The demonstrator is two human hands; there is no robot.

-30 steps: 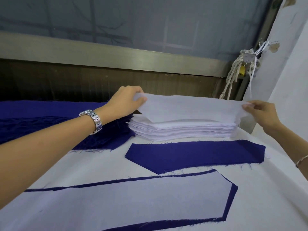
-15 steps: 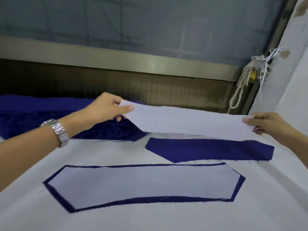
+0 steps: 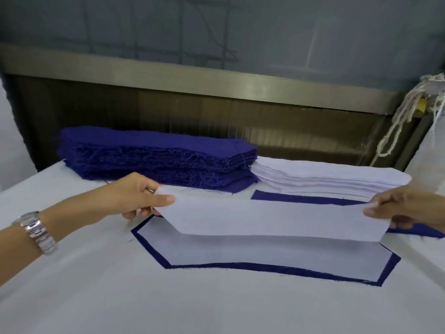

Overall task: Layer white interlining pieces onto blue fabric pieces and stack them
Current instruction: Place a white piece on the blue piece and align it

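I hold one white interlining piece [image 3: 272, 218] stretched in the air between both hands. My left hand [image 3: 137, 196] pinches its left end and my right hand [image 3: 404, 208] pinches its right end. Behind and partly under it lies a bare blue fabric piece [image 3: 289, 200] on the table. Nearer to me lies a blue piece with white interlining on it [image 3: 265, 257], blue showing round its edge. At the back stand a stack of blue pieces [image 3: 154, 157] and a stack of white interlining [image 3: 325, 177].
A white cloth covers the table [image 3: 120, 297]. A metal rail [image 3: 216, 80] and dark panel run along the back. White cords [image 3: 404, 121] hang at the back right beside a white wall.
The white piece has come off its stack and towards me, and is now lower, over the bare blue piece. The view has shifted left, bringing both stacks into sight.
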